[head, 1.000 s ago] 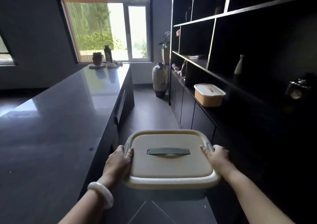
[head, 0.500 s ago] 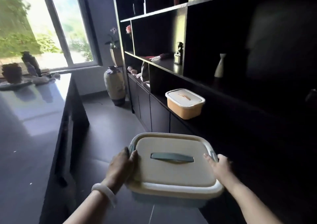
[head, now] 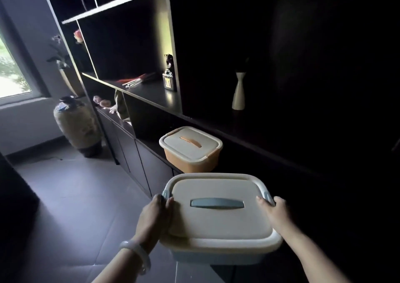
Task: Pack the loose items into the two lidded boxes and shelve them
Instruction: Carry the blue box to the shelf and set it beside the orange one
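I carry a blue box with a cream lid and a grey-blue handle in front of me, above the floor. My left hand grips its left side, thumb on the lid. On the right side my right hand grips the rim by the latch. An orange box with a cream lid stands shut on the dark shelf ledge just beyond the carried box.
The black shelving unit fills the right, holding a white vase, a small bottle and a red item. A large floor jar stands by the window wall. Grey tiled floor lies to the left.
The view has swung right, away from the long counter and towards the shelves. The carried box has come closer to the orange box on the ledge. Both hands keep their hold.
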